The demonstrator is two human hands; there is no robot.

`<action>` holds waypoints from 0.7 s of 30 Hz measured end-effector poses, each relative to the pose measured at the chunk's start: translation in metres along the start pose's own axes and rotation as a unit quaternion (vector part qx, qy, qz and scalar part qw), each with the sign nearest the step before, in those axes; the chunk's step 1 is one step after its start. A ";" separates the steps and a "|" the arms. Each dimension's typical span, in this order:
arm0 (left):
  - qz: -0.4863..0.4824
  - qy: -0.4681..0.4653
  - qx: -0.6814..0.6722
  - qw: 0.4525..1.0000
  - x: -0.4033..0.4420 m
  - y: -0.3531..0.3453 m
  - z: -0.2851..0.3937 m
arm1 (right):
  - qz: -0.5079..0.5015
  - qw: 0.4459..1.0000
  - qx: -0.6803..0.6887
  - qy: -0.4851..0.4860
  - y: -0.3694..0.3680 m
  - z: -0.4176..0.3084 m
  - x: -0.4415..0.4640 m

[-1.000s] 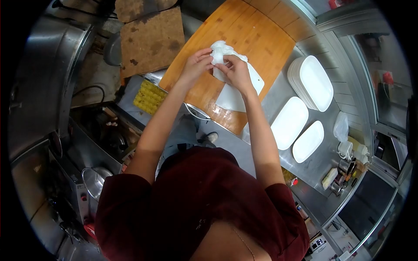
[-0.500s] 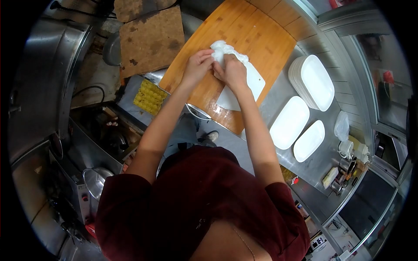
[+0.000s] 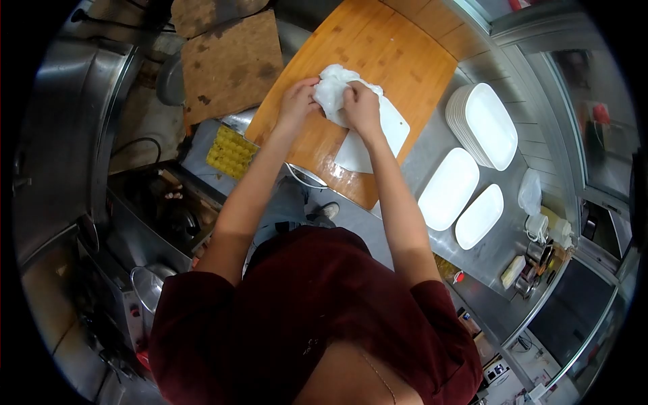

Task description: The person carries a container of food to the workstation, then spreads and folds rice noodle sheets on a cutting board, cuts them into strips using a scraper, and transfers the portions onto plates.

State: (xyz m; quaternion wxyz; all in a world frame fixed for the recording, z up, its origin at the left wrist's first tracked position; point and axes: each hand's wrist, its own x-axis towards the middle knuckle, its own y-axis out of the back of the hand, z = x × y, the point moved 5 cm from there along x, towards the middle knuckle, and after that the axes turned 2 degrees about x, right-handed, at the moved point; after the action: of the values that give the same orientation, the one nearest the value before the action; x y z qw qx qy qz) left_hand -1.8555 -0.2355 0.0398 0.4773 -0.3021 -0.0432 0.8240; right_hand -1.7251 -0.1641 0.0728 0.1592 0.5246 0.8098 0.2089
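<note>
A crumpled white plastic bag (image 3: 331,93) is bunched up between my two hands over the wooden board. My left hand (image 3: 297,102) grips its left edge, fingertips and thumb closed on the thin film. From the right side, my right hand (image 3: 362,108) pinches the bag, its fingers pressed into the folds. Whatever the bag may contain is hidden. Beneath the bag and my right wrist lies a flat white cutting board (image 3: 394,127) with a small hole near its corner. It rests on the large wooden board (image 3: 378,40).
To the right, a steel counter (image 3: 432,108) carries a stack of white oval dishes (image 3: 491,128) and two single dishes (image 3: 449,189) (image 3: 480,216). A yellow egg tray (image 3: 231,152) sits at lower left of the board. Stained cardboard (image 3: 233,67) lies at far left.
The bag has spread wider and shifted slightly left. My left hand has moved a little left, and both hands now hold more of the film between them.
</note>
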 end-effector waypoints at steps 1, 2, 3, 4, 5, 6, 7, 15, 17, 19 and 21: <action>0.003 0.025 -0.014 1.000 0.000 0.000 0.002 | -0.014 0.997 0.053 -0.052 0.002 0.010 0.002; -0.022 0.021 0.037 0.999 0.002 -0.003 0.003 | -0.003 0.990 0.114 -0.077 0.005 0.017 0.001; -0.047 0.018 0.088 0.995 0.006 -0.006 0.004 | 0.008 0.979 0.175 -0.102 0.009 0.024 -0.001; -0.072 0.015 0.138 0.988 0.011 -0.009 0.005 | 0.019 0.963 0.235 -0.127 0.013 0.031 -0.003; -0.090 0.018 0.165 0.982 0.016 -0.009 0.003 | 0.044 0.943 0.305 -0.125 0.018 0.040 -0.005; -0.107 0.019 0.192 0.975 0.024 -0.007 -0.004 | 0.041 0.923 0.353 -0.148 0.028 0.043 -0.007; -0.125 0.020 0.218 0.968 0.029 -0.007 -0.005 | 0.038 0.899 0.401 -0.171 0.042 0.042 -0.009; -0.045 0.033 -0.008 0.998 0.017 -0.004 0.041 | 0.090 0.846 0.516 -0.097 0.158 0.013 -0.009; -0.024 0.020 -0.026 0.999 0.016 0.006 0.050 | 0.136 0.822 0.548 -0.075 0.178 -0.003 -0.007; -0.008 0.001 -0.034 0.999 0.011 0.016 0.057 | 0.163 0.807 0.563 -0.066 0.193 -0.018 0.001; 0.017 -0.014 -0.038 0.999 0.001 0.025 0.062 | 0.152 0.837 0.524 -0.052 0.204 -0.017 0.019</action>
State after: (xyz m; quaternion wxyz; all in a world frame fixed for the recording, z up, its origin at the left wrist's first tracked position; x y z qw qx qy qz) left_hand -1.9089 -0.2345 0.0807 0.4512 -0.3092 -0.0759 0.8337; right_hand -1.5808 -0.0761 0.1902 -0.1316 0.6562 0.6988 -0.2524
